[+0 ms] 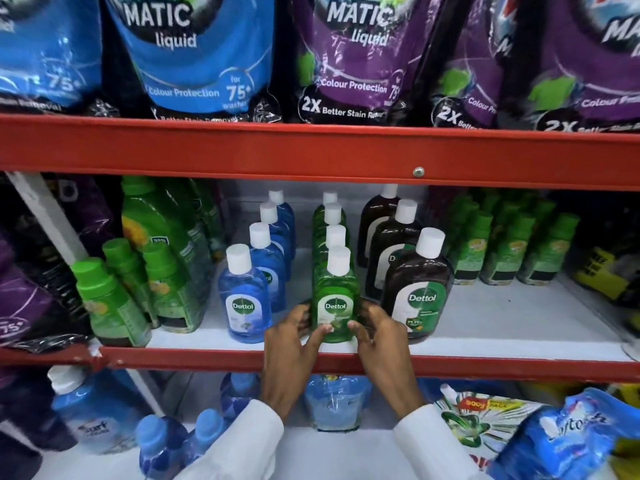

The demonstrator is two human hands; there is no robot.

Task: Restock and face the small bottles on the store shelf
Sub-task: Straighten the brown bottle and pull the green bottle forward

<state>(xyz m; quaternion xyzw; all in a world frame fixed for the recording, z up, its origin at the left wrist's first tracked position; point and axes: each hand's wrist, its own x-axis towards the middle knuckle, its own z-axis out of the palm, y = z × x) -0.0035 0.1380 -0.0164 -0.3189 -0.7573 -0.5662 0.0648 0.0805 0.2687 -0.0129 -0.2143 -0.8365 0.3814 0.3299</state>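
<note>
On the middle shelf (485,320), which is white with a red front edge, three rows of small Dettol bottles with white caps go from front to back. The green bottle (334,308) stands upright at the front of the middle row, very near the front edge, with its label turned to the camera. The left hand (292,344) is on its left side and the right hand (381,336) is on its right side, so the bottle is between both hands. The fingers (323,332) of the left hand are bent around the lower part of the bottle and touch its front, and the fingers of the right hand do the same from the other side; together they are gripping this bottle. Both wrists come out of white sleeves (242,441) and cross over the red front edge. Just beside on the left is the row of blue bottles (244,303), also upright and facing forward. On the right is the row of brown bottles (417,292), which are a little bigger. Further left stand green bottles with green caps (107,299), and more of the same kind stand further right, at the back. On the shelf above there are blue and purple pouches of liquid detergent (356,60).
</note>
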